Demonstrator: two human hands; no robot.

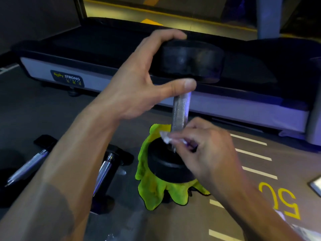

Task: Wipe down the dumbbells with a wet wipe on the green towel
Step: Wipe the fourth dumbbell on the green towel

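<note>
A black dumbbell (180, 110) stands upright on its lower head on the green towel (152, 188), which is spread on the floor. My left hand (142, 80) grips the upper head, fingers over the top and thumb under its rim. My right hand (205, 145) pinches a small white wet wipe (166, 137) against the bottom of the knurled metal handle, just above the lower head.
Two more black dumbbells lie on the floor at the left (27, 166) (104, 173), partly hidden by my left forearm. A treadmill base (107, 79) runs across behind. The floor to the right carries white lines and a yellow number (278, 199).
</note>
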